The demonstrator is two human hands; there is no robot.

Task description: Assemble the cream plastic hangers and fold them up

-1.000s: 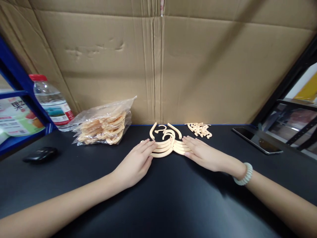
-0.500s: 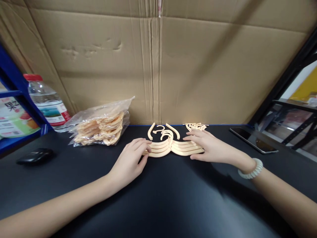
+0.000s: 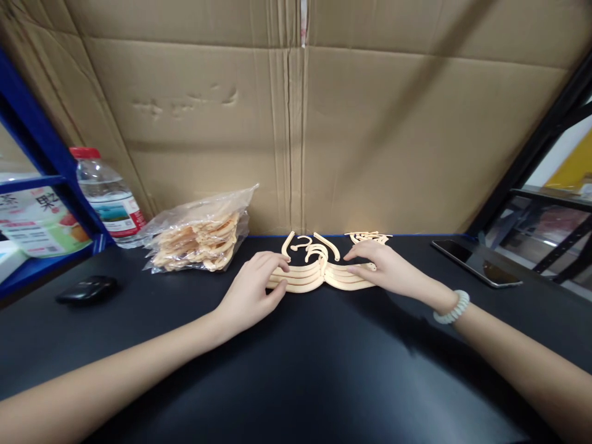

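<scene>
Several pale peach plastic clothes hangers [image 3: 300,285] lie nested in a row on the black table, their hooks [image 3: 318,251] overlapping at the middle. My left hand [image 3: 256,287] rests over their left ends, fingers curved and the thumb apart from them. Over the right ends is my right hand [image 3: 386,265], its thumb and index finger spread apart above the strips. Whether either hand presses on the hangers is hard to tell. Behind the row lie two loose curved arms, a left piece [image 3: 287,246] and a right piece [image 3: 327,245], with a loose hook [image 3: 303,242] between them.
A clear bag of peach parts [image 3: 198,243] sits back left, near a water bottle [image 3: 111,200] and a black mouse [image 3: 87,290]. More small peach pieces [image 3: 370,237] lie behind my right hand. A phone [image 3: 476,264] lies at right. Cardboard [image 3: 208,135] stands behind the table.
The view has shifted slightly. My right hand has drawn its thumb up from the nearest hanger toward the farther ones. My left hand's fingers have moved slightly over the left ends.
</scene>
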